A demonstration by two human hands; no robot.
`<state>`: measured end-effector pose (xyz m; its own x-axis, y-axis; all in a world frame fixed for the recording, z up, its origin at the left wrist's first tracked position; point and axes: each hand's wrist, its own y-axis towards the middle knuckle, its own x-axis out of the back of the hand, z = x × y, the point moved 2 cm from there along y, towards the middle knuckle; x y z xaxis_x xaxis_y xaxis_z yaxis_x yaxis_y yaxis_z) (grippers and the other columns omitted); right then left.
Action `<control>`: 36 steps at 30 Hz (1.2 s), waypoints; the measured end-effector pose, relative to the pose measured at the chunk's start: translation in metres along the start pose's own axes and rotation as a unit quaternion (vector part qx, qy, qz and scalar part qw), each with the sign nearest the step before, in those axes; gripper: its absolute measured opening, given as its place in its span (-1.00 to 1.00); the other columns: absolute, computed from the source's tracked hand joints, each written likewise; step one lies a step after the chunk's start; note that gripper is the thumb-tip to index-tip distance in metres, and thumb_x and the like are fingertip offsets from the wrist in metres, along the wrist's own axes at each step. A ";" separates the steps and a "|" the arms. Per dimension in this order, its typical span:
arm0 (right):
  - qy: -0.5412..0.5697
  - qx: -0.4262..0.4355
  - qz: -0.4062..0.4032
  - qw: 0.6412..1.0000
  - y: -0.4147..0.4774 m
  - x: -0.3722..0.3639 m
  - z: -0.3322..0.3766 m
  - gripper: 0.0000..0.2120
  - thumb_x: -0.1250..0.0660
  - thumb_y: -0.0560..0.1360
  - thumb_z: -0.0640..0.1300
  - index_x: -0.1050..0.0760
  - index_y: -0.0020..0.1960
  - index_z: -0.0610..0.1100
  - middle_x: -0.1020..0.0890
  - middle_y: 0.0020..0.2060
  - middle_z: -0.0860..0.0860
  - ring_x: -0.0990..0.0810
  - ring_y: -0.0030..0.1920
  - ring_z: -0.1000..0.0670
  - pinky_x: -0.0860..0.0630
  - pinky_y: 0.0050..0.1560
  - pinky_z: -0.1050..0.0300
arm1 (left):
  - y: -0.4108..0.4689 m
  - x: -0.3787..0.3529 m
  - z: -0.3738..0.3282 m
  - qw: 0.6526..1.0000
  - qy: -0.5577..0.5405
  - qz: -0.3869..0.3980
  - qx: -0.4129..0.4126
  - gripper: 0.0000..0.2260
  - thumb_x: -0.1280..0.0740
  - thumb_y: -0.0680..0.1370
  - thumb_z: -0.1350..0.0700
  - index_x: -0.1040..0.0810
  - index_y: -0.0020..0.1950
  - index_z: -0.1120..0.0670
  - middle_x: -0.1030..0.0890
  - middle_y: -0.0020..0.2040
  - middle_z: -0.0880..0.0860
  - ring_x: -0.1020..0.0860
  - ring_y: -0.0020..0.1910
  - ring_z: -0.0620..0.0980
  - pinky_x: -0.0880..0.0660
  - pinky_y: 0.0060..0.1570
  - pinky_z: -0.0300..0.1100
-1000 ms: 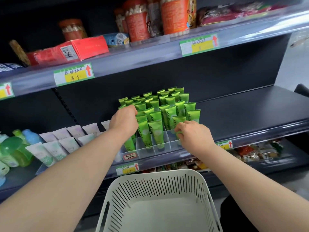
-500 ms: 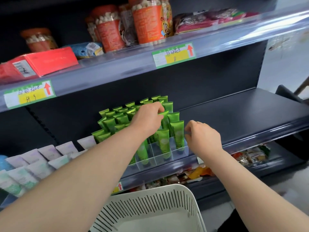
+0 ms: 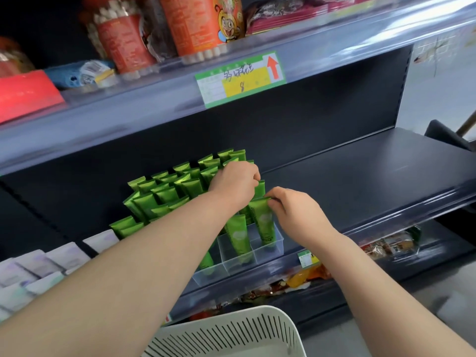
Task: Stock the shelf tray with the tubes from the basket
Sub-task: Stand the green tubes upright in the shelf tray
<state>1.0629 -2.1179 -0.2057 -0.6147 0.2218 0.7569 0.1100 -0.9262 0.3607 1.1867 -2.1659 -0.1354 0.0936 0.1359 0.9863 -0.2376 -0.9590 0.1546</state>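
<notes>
Several green tubes [image 3: 164, 194] stand upright in a clear divided tray [image 3: 268, 251] on the dark middle shelf. My left hand [image 3: 233, 184] lies over the right rear rows, its fingers curled at the top of a tube there. My right hand [image 3: 296, 215] pinches the top edge of the front right green tube [image 3: 264, 222], which stands in the tray's front right cell. The white slotted basket [image 3: 231, 333] sits below at the bottom edge; the part of its inside that shows holds no tubes.
Pale lilac tubes [image 3: 38, 266] fill the shelf to the left. The dark shelf [image 3: 360, 181] runs bare to the right of the tray. Orange jars [image 3: 201, 24] and a red box [image 3: 23, 96] stand on the upper shelf. Snack packets [image 3: 386, 246] lie on the shelf below.
The view has swung right and closer. My left hand slid from the left rows to the right rear rows. My right hand rose to pinch the front right tube's top.
</notes>
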 end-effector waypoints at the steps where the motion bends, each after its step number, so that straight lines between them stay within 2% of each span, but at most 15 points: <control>1: 0.000 -0.001 0.005 1.000 0.001 0.000 0.000 -0.79 -0.13 0.61 -0.08 -0.49 0.14 -0.08 -0.62 -0.03 0.00 -0.55 -0.02 -0.08 -0.48 -0.11 0.04 | 0.001 0.000 -0.002 1.000 0.012 0.000 0.001 -0.80 -0.24 0.61 0.14 -0.59 0.14 -0.06 -0.58 0.12 0.00 -0.53 0.11 0.07 -0.48 -0.01 -0.10; 5: -0.010 -0.002 0.010 1.000 0.003 0.002 -0.003 -0.80 -0.12 0.62 -0.10 -0.47 0.15 -0.09 -0.61 -0.04 0.00 -0.54 -0.03 -0.07 -0.48 -0.11 0.04 | 0.006 0.001 -0.007 0.997 0.074 0.003 -0.010 -0.76 -0.23 0.59 0.22 -0.60 0.12 -0.06 -0.60 0.08 0.04 -0.55 0.08 0.11 -0.50 -0.02 -0.09; 8: -0.006 -0.004 0.011 1.000 0.002 0.002 -0.004 -0.79 -0.11 0.62 -0.09 -0.47 0.16 -0.08 -0.60 -0.03 0.02 -0.54 -0.02 -0.06 -0.48 -0.10 0.05 | 0.008 0.000 -0.005 0.995 0.099 0.006 -0.015 -0.77 -0.23 0.59 0.21 -0.57 0.13 -0.06 -0.55 0.10 0.07 -0.54 0.06 0.13 -0.49 -0.01 -0.07; 12: 0.000 -0.008 0.038 0.999 0.000 0.005 -0.005 -0.77 -0.08 0.63 -0.09 -0.45 0.19 -0.05 -0.59 0.01 0.03 -0.53 0.00 -0.04 -0.49 -0.07 0.04 | 0.007 -0.002 -0.002 0.995 0.101 0.006 -0.017 -0.76 -0.23 0.59 0.20 -0.54 0.13 -0.10 -0.48 0.11 0.09 -0.52 0.05 0.15 -0.39 -0.11 -0.11; 15: 0.012 -0.019 0.054 0.998 0.001 0.011 -0.006 -0.74 -0.06 0.62 -0.13 -0.44 0.23 0.01 -0.59 0.07 0.04 -0.54 0.06 -0.04 -0.50 -0.02 0.02 | 0.006 -0.003 -0.001 0.995 0.099 0.007 -0.029 -0.79 -0.23 0.57 0.21 -0.57 0.07 -0.05 -0.54 0.05 0.05 -0.52 0.07 0.12 -0.40 -0.11 -0.11; 18: -0.001 -0.019 0.032 0.999 0.005 0.018 -0.006 -0.69 -0.08 0.58 -0.21 -0.43 0.23 0.03 -0.58 0.13 0.06 -0.52 0.13 -0.03 -0.50 0.04 0.00 | 0.007 0.005 0.003 0.998 0.052 -0.006 -0.023 -0.83 -0.20 0.61 0.16 -0.59 0.04 0.01 -0.59 0.00 0.00 -0.53 0.04 0.06 -0.40 -0.12 -0.11; 21: -0.083 -0.001 0.007 0.997 0.007 0.020 -0.003 -0.64 -0.09 0.54 -0.25 -0.41 0.26 0.02 -0.55 0.10 0.03 -0.49 0.10 -0.07 -0.40 -0.06 0.04 | 0.012 0.016 0.014 0.999 0.008 -0.045 0.000 -0.82 -0.25 0.59 0.18 -0.61 0.08 0.02 -0.61 0.05 -0.02 -0.54 0.08 0.06 -0.48 -0.04 -0.11; 24: -0.162 0.029 -0.008 0.986 0.005 0.021 0.002 -0.60 -0.09 0.48 -0.25 -0.40 0.26 0.00 -0.54 0.04 0.02 -0.46 0.06 -0.08 -0.25 -0.14 0.05 | 0.018 0.016 0.024 1.000 0.027 -0.001 0.009 -0.85 -0.35 0.55 0.11 -0.64 0.10 0.00 -0.63 0.08 0.00 -0.56 0.09 0.07 -0.50 0.05 -0.11; 27: -0.166 0.047 -0.004 0.985 0.004 0.021 0.006 -0.59 -0.11 0.45 -0.24 -0.39 0.27 0.00 -0.54 0.05 0.02 -0.46 0.06 -0.09 -0.25 -0.13 0.03 | 0.022 0.009 0.029 0.998 0.059 0.027 0.015 -0.89 -0.39 0.50 0.14 -0.68 0.00 0.05 -0.65 0.01 0.03 -0.59 0.03 0.08 -0.54 0.03 -0.08; 30: -0.150 0.053 0.002 0.987 0.003 0.020 0.009 -0.56 -0.14 0.44 -0.23 -0.39 0.29 0.01 -0.54 0.07 0.03 -0.46 0.08 -0.08 -0.24 -0.13 0.04 | 0.024 0.002 0.030 0.997 0.071 0.031 0.017 -0.89 -0.39 0.50 0.19 -0.68 -0.02 0.06 -0.66 -0.01 0.06 -0.61 -0.02 0.10 -0.58 -0.02 -0.04; 36: -0.126 0.053 0.000 0.991 0.004 0.018 0.011 -0.57 -0.17 0.45 -0.23 -0.40 0.30 0.02 -0.55 0.10 0.05 -0.47 0.09 -0.06 -0.28 -0.12 0.05 | 0.034 -0.001 0.025 0.998 0.067 -0.008 0.011 -0.86 -0.36 0.51 0.23 -0.69 -0.04 0.06 -0.66 -0.04 0.07 -0.61 -0.06 0.11 -0.58 -0.07 -0.05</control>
<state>1.0605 -2.1142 -0.1851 -0.4021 0.3035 0.8639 0.2001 -0.8915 0.4063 1.2024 -2.2045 -0.1328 -0.0327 0.1808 0.9830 -0.2147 -0.9618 0.1697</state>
